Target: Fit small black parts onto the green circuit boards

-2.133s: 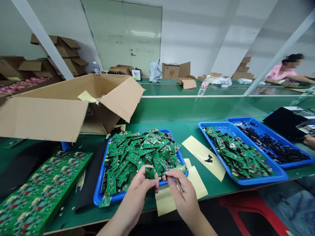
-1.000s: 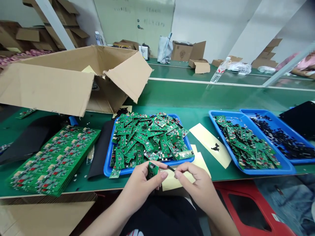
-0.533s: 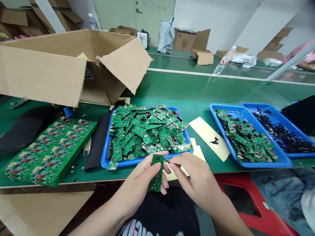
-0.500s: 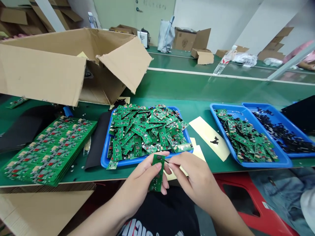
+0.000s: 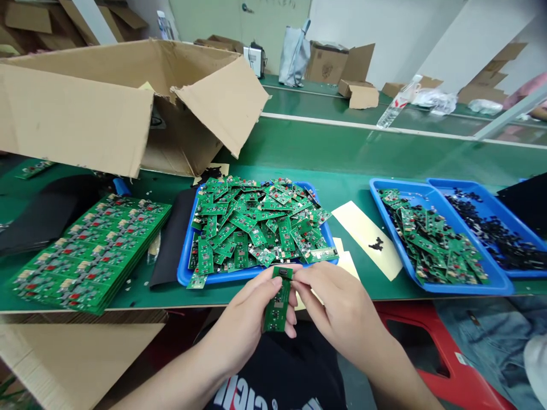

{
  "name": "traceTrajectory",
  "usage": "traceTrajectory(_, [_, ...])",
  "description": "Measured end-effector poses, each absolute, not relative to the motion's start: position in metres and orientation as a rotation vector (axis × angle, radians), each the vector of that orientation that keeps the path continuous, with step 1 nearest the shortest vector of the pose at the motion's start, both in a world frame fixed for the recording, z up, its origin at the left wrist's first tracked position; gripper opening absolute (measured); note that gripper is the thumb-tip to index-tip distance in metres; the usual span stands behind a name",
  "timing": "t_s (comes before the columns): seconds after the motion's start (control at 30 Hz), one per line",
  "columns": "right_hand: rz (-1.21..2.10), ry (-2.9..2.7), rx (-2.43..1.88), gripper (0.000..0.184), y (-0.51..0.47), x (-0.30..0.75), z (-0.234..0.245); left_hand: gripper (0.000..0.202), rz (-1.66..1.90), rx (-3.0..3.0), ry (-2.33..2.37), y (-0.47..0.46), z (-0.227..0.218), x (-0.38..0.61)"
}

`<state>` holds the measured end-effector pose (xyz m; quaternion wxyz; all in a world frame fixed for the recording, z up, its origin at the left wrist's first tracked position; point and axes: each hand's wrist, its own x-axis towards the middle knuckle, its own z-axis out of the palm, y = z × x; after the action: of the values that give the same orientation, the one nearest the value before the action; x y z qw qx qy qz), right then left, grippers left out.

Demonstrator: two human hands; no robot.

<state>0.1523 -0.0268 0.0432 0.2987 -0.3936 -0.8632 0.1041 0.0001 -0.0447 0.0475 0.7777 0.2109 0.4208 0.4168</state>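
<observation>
My left hand [image 5: 252, 319] grips a small green circuit board [image 5: 277, 300] upright in front of my body, below the table edge. My right hand [image 5: 337, 310] is pinched at the board's top end, fingertips touching it; whatever small part it holds is hidden by the fingers. Just beyond both hands sits a blue tray [image 5: 184, 273] heaped with several small green boards [image 5: 256, 222].
A stack of green board panels [image 5: 89, 250] lies at the left beside black foam sheets [image 5: 168, 245]. An open cardboard box [image 5: 106, 108] stands behind. Two blue trays at right hold boards [image 5: 431, 245] and black parts [image 5: 491, 233]. Yellow paper sheets [image 5: 367, 239] lie between the trays. A red stool [image 5: 431, 353] stands below.
My hands drew back from over the tray toward my body. The board turned upright in my left hand, and my right fingers closed in on its top end. The camera tilted down.
</observation>
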Motion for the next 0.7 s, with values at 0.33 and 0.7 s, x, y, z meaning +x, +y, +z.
traceTrajectory(0.33, [0.290, -2.292, -1.063, 0.022, -0.026, 0.151, 0.044, 0.022, 0.922, 0.514, 0.922, -0.042, 0.044, 0.001])
traceTrajectory(0.7, [0.282, -2.231, -1.127, 0.017, -0.024, 0.151, 0.043, 0.031, 0.887, 0.803, 1.013, -0.043, 0.033, 0.000])
